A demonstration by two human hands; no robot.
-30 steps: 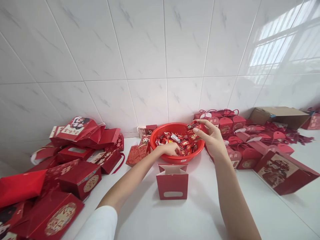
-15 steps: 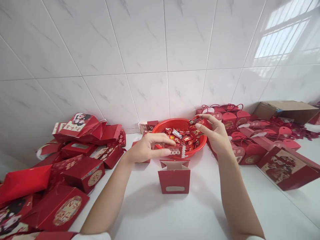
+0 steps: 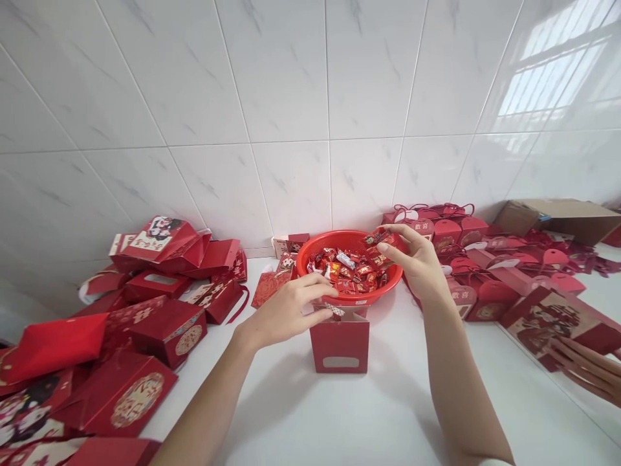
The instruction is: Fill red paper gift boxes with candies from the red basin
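A small red gift box [image 3: 339, 346] stands upright on the white table, its top open. At that opening my left hand [image 3: 291, 307] is closed on a red candy packet [image 3: 336, 310] with a dotted pale edge, mostly hidden by the fingers and the box. Behind the box sits a red plastic basket [image 3: 313, 246] full of wrapped candies [image 3: 352, 275]. Over the basket's right side, my right hand [image 3: 420, 262] pinches several red-wrapped candies [image 3: 379, 249] between thumb and fingers.
Red gift boxes [image 3: 140, 395] lie heaped on the left. Handled red boxes [image 3: 485, 301] fill the back right, near a cardboard box [image 3: 563, 217]. A co-worker's hand [image 3: 589, 369] touches a larger red box [image 3: 548, 323]. A tiled wall [image 3: 291, 181] rises behind.
My left hand has lowered the candy packet from above into the gift box's opening. My right hand stays nearly still over the basket. A co-worker's hand has appeared at the right.
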